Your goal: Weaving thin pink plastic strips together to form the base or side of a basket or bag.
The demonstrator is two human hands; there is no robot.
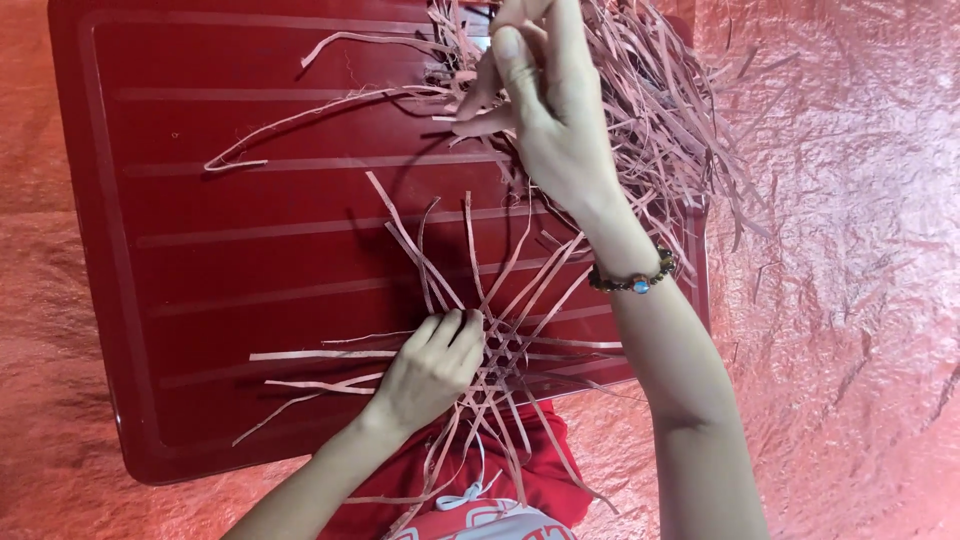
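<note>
One red tray [200,250], one loose heap of strips [650,110], one woven piece [505,360], one beaded bracelet [635,280], two hands

Tray [250,250]: deep glossy red, ribbed with parallel raised lines of the same red. Ground sheet [850,300] all around it: salmon-pink to orange-red, crinkled, with pale glints. Loose strips [660,110] heaped at one o'clock: dusty pink, a few paler along the edges. Woven strips [505,355] near six o'clock: same dusty pink, crossing in an open lattice, dark red tray showing through the gaps. Bracelet [635,280] on the right wrist: dark brown and amber beads, one bright blue bead. Garment [480,500] at six o'clock: red, with white cord and white trim.
</note>
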